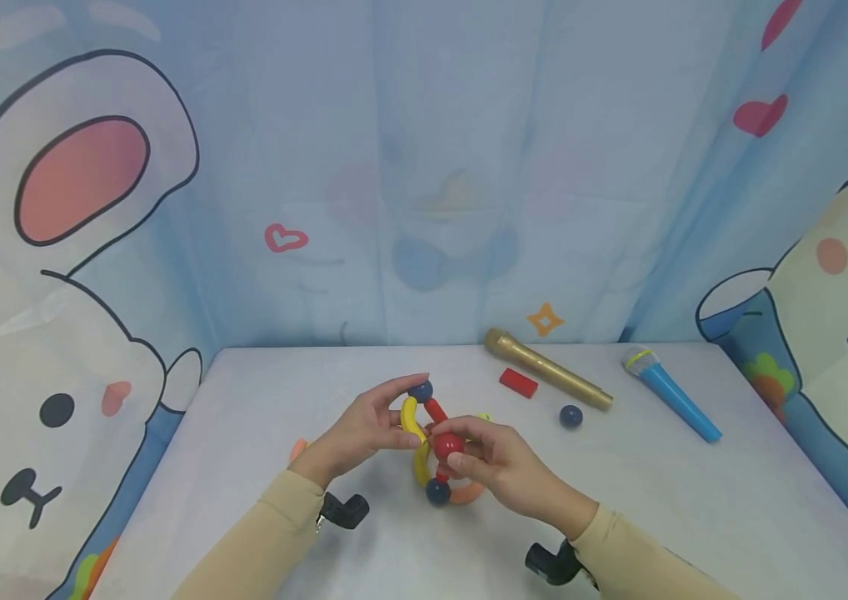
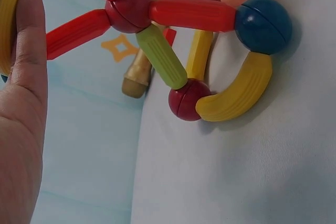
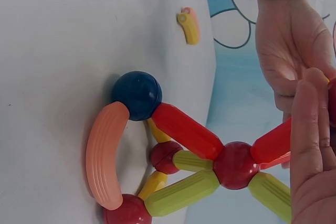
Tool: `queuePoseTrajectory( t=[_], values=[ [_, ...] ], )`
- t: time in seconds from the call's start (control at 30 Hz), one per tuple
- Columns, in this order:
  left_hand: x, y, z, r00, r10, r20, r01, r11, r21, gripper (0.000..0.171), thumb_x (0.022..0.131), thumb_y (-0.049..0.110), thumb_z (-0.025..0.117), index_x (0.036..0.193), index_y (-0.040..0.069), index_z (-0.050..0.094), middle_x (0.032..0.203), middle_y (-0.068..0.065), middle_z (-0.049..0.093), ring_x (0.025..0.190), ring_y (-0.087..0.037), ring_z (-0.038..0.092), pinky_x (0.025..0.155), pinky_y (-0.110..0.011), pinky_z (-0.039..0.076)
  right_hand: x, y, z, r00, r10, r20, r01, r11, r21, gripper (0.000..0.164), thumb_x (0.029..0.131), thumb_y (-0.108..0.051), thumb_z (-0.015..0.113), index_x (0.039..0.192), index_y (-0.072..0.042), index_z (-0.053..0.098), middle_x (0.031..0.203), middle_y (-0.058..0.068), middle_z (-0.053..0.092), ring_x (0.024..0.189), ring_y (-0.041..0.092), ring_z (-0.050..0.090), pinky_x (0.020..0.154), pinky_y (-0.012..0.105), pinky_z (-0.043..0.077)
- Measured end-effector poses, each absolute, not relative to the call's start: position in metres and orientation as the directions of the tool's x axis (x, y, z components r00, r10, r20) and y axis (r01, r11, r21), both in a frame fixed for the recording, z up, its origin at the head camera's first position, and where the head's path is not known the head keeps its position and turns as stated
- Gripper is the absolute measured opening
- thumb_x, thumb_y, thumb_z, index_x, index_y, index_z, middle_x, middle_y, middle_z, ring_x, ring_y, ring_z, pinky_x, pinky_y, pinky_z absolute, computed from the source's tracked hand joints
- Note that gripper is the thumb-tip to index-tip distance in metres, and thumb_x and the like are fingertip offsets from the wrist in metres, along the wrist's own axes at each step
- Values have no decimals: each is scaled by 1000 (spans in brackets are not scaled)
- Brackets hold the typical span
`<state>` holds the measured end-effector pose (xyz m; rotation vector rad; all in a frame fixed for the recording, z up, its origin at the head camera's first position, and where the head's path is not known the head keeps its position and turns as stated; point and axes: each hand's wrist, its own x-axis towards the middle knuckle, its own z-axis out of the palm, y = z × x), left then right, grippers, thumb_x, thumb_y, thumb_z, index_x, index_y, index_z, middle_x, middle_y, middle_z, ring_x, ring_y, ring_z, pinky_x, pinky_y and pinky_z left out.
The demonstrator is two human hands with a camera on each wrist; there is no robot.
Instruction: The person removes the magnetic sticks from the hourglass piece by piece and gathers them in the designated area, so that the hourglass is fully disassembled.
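A construction of ball joints and coloured rods stands on the white table between the two hands. Its base shows a blue ball point(image 2: 262, 24), a yellow curved rod point(image 2: 239, 90) and a pink curved rod point(image 3: 105, 156). Red and green rods rise from there to a red centre ball point(image 3: 236, 165). My left hand point(image 1: 364, 425) holds the upper yellow curved rod point(image 1: 410, 415) between thumb and fingers, the index finger reaching an upper blue ball point(image 1: 420, 391). With thumb and fingers, my right hand point(image 1: 495, 462) pinches a red ball point(image 1: 447, 447) at the construction's upper part.
Towards the back right lie a gold microphone point(image 1: 547, 367), a short red rod point(image 1: 518, 382) and a loose blue ball point(image 1: 571, 416). Farther right is a blue toy microphone point(image 1: 671, 396). Loose pink and yellow pieces point(image 3: 189, 27) lie by the left wrist. A printed curtain point(image 1: 424, 167) hangs behind.
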<state>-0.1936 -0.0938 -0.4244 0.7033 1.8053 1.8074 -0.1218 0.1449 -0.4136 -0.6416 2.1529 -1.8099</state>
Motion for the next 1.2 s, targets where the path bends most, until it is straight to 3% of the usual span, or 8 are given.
queuePoseTrajectory(
  t=[0.2, 0.37, 0.5, 0.8, 1.07, 1.2],
  values=[
    [-194, -94, -424, -753, 657, 14, 22, 4, 1000, 77, 85, 3, 77, 150, 27, 44, 154, 0, 35, 94, -29, 68, 93, -38, 53, -122, 145, -414, -863, -499, 77, -165, 135, -977, 39, 99, -12, 64, 134, -1, 55, 125, 15, 61, 106, 35, 66, 87, 35, 56],
    [-193, -93, -424, -751, 660, 14, 22, 4, 1000, 77, 85, 2, 76, 150, 28, 44, 153, 0, 36, 88, -25, 67, 92, -39, 52, -122, 147, -415, -856, -512, 73, -159, 127, -979, 40, 99, -14, 63, 135, 1, 54, 119, 14, 63, 103, 43, 63, 86, 39, 57],
    [-193, -94, -423, -750, 662, 17, 23, 2, 1000, 77, 85, 1, 76, 150, 27, 44, 153, 0, 36, 87, -24, 67, 91, -38, 53, -122, 147, -415, -852, -516, 84, -156, 98, -983, 36, 100, -14, 61, 134, -3, 55, 125, 17, 59, 107, 42, 64, 88, 36, 55],
    [-194, -95, -423, -746, 666, 16, 5, -19, 1000, 78, 84, -1, 76, 150, 26, 45, 152, -2, 39, 102, -49, 62, 91, -39, 53, -123, 150, -413, -843, -527, 110, -181, 86, -980, 35, 102, -13, 57, 134, 1, 53, 133, 18, 58, 108, 36, 65, 89, 36, 55],
    [-195, -94, -424, -750, 661, 7, 5, -5, 1000, 77, 85, 1, 76, 150, 28, 45, 152, -1, 39, 97, -33, 68, 93, -39, 52, -125, 163, -412, -856, -499, 137, -195, 67, -978, 35, 103, -11, 56, 136, 1, 52, 130, 21, 60, 110, 45, 61, 89, 40, 55],
    [-194, -94, -424, -756, 654, -3, 3, 8, 1000, 77, 84, 2, 77, 150, 28, 46, 153, 0, 37, 91, -27, 68, 92, -38, 53, -127, 181, -411, -901, -420, 104, -163, 108, -981, 35, 101, -15, 59, 136, -8, 55, 129, 15, 60, 107, 31, 64, 88, 45, 55]
  ],
)
